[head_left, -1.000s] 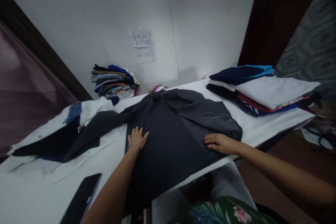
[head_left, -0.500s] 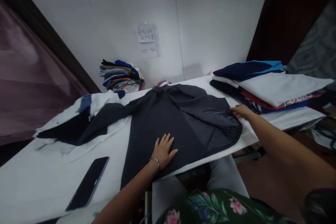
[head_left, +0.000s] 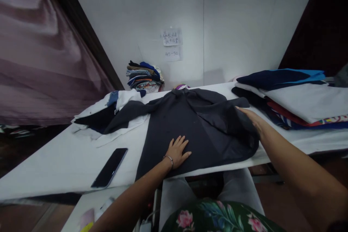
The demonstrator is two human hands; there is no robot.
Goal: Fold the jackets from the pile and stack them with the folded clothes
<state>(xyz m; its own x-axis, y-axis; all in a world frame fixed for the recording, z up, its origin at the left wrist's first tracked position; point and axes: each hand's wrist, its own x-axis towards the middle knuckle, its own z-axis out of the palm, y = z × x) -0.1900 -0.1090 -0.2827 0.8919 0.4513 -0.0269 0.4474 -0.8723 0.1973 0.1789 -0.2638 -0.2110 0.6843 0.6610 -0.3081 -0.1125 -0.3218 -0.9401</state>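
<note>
A dark jacket (head_left: 174,123) lies spread on the white-covered table, its collar toward the wall and one sleeve stretched out to the left. My left hand (head_left: 178,152) rests flat on its lower part, fingers spread. At the right side, my right hand (head_left: 251,121) grips the edge of the opened front panel, whose lining shows and is blurred by motion. Part of that hand is hidden behind the cloth. The jacket's left sleeve lies over a white and black garment (head_left: 95,119).
A phone (head_left: 110,166) lies on the table (head_left: 67,163) at the left. Folded clothes (head_left: 144,76) are stacked against the wall, and a larger pile (head_left: 296,98) stands at the right. Handwritten paper notes (head_left: 172,43) hang on the wall. A lower white surface with small items is at bottom left.
My right hand has shifted along the jacket's right edge, and the front panel there has lifted and bunched. My left hand stays flat on the cloth. The view has turned left.
</note>
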